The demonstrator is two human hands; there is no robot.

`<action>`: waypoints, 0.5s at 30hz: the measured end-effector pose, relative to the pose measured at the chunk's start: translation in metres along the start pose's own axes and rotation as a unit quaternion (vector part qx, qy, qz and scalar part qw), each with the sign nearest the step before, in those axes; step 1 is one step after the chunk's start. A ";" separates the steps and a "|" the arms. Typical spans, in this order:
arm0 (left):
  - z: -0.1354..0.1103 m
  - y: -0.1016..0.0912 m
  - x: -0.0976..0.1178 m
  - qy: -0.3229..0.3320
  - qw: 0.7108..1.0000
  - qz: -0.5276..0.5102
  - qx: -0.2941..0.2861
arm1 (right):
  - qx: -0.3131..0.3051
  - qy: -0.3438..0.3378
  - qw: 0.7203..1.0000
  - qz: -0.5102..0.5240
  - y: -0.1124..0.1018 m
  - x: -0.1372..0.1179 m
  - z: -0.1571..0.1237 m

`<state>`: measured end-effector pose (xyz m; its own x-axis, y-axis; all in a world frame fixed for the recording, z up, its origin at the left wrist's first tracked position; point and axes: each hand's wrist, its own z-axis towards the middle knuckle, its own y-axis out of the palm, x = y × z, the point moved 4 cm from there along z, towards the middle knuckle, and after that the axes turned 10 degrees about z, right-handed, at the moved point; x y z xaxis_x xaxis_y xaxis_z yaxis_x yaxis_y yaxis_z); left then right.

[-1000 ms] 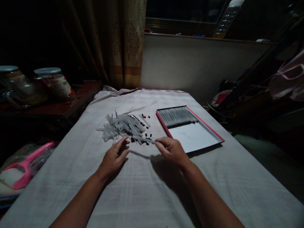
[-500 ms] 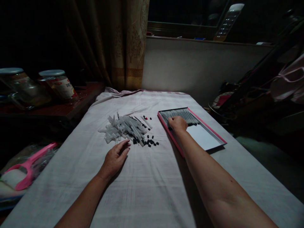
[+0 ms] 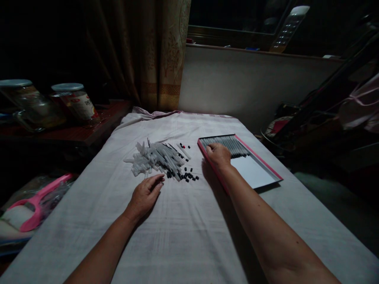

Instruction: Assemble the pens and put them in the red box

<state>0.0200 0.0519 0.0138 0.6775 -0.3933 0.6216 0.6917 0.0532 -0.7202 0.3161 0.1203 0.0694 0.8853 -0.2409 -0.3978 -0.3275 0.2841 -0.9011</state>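
Note:
My left hand (image 3: 145,196) rests on the cloth at the near edge of a pile of whitish translucent pen tubes (image 3: 158,156). Its thumb and fingers are apart and hold nothing. Several small black caps (image 3: 189,176) lie beside the pile, with one red cap (image 3: 184,147) among those farther back. At the left side of a shallow pink-edged box (image 3: 274,171), my right hand (image 3: 219,154) is closed, its fingers curled; whatever they may hold is hidden. A row of grey translucent pens with dark ends (image 3: 233,145) fills the back part of the box.
A pale checked cloth (image 3: 177,244) covers the table. Lidded jars (image 3: 79,103) and a glass mug stand on a dark red side table at left. Below it lies a pink-handled thing (image 3: 35,203) among plastic bags. A bottle (image 3: 290,29) stands on the windowsill.
My right hand has moved slightly left, from over the pen row toward the box's left edge. My left hand stays beside the pile. The view has shifted a little.

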 end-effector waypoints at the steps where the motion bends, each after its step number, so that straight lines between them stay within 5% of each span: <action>1: 0.000 0.000 0.000 0.002 1.000 0.002 0.001 | -0.013 -0.027 1.000 0.003 0.003 -0.008 -0.003; 8: 0.000 0.000 0.001 0.020 0.999 0.030 0.002 | -0.101 -0.063 0.993 0.016 0.046 -0.037 -0.015; 15: 0.000 0.001 -0.001 0.029 0.999 0.035 -0.003 | -0.066 -0.012 0.994 0.086 0.050 -0.030 -0.014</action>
<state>0.0205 0.0526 0.0128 0.7085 -0.4406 0.5512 0.6417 0.0772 -0.7631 0.2691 0.1288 0.0341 0.8198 -0.1767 -0.5447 -0.5135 0.1941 -0.8358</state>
